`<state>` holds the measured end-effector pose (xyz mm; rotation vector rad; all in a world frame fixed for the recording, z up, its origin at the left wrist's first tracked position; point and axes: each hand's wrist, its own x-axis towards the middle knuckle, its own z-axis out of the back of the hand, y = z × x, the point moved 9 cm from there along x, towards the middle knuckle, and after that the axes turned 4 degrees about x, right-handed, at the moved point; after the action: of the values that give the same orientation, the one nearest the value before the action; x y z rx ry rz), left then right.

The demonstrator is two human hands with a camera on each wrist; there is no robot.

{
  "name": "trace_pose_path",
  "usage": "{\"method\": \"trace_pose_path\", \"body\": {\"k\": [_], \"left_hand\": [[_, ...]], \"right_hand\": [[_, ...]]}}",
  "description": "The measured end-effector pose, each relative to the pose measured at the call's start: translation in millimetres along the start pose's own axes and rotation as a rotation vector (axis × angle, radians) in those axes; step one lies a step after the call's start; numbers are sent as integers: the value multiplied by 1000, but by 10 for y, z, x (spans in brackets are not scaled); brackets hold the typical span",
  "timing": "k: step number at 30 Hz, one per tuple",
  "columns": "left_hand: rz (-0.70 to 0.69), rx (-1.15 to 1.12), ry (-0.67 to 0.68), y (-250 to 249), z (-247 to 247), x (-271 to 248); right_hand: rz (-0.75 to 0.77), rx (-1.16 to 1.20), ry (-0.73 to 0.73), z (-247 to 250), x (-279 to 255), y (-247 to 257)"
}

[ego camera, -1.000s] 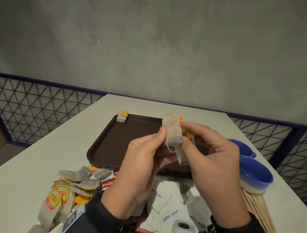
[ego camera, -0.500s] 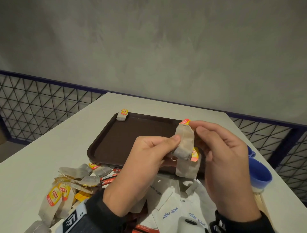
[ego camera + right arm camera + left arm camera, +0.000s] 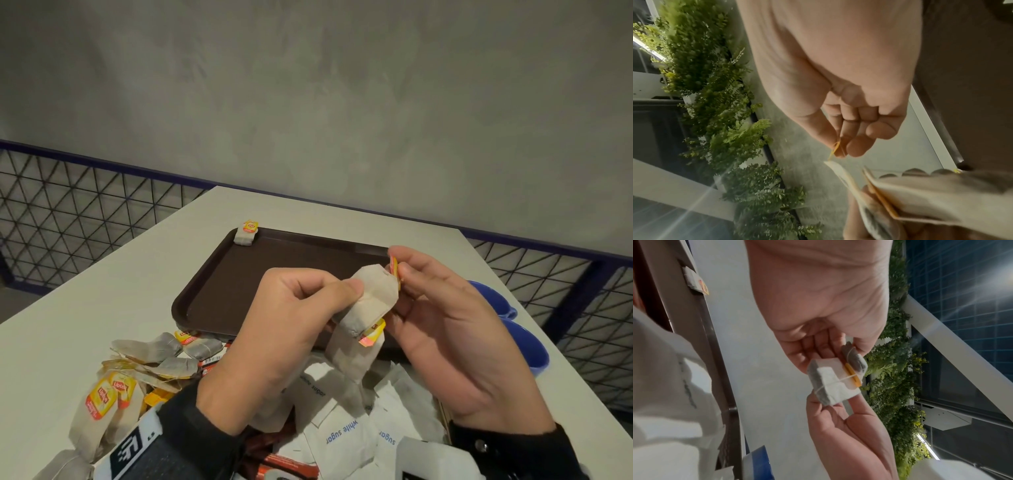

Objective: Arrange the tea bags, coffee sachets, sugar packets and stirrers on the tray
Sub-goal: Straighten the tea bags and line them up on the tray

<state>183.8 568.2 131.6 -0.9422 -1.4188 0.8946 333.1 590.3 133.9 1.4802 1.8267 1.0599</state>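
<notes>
The right hand (image 3: 455,329) has shifted to pinching a yellow tag (image 3: 394,268), while the left hand (image 3: 291,329) pinches two tangled tea bags (image 3: 371,305) above the tray (image 3: 239,274); separating them comes first.

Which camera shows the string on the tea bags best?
The left wrist view: the string crosses the pale tea bag sharply. The head view shows the bags without a clear string; the right wrist view is blurred.

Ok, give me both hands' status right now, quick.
Left hand: pinching the folded tea bags between thumb and fingers.
Right hand: pinching the yellow tag of the upper tea bag.
</notes>
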Motion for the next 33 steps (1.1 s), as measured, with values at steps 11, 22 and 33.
{"method": "trace_pose_path", "body": {"k": [11,22,33], "left_hand": [[-12,114,-37,-59,44,-15],[-52,151,39,-86,20,-8],[-69,129,-77,-83,140,6]], "right_hand": [[89,-149,89,-123,-62,74],[83,-261,129,-146,-57,53],[28,-318,48,-5,-27,36]]}}
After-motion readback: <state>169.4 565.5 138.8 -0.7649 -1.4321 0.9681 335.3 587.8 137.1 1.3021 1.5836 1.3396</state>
